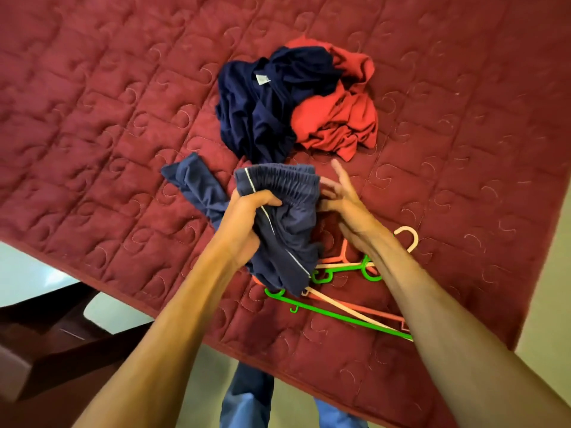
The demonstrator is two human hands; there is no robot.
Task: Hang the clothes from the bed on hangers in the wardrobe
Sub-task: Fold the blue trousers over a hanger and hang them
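Head view of a bed covered by a maroon quilted bedspread (pixel 92 118), its stitching forming a grid of rectangles with a curled motif in each. The only label in sight is a small white tag (pixel 262 78) sewn inside the neck of a crumpled navy garment (pixel 256 118); its print is too small to read. Touching it on the right lies a bunched red garment (pixel 340 118) of soft knit-like cloth. Nearer the camera, the left hand (pixel 247 211) grips a blue garment (pixel 284 230), fingers curled round the fabric just below the gathered elastic waistband (pixel 284 177); thin white piping runs down its side seam, and one leg trails left onto the bedspread. The right hand (pixel 343 202) meets the waistband's right end with some fingers bent and one extended; motion blur hides whether it pinches the cloth. Beneath the forearms lie thin plastic hangers, overlapping: a green hanger (pixel 336 316), a cream hanger (pixel 416 239) and a coral hanger (pixel 380 313). Dark wooden furniture (pixel 46 335) stands at lower left.
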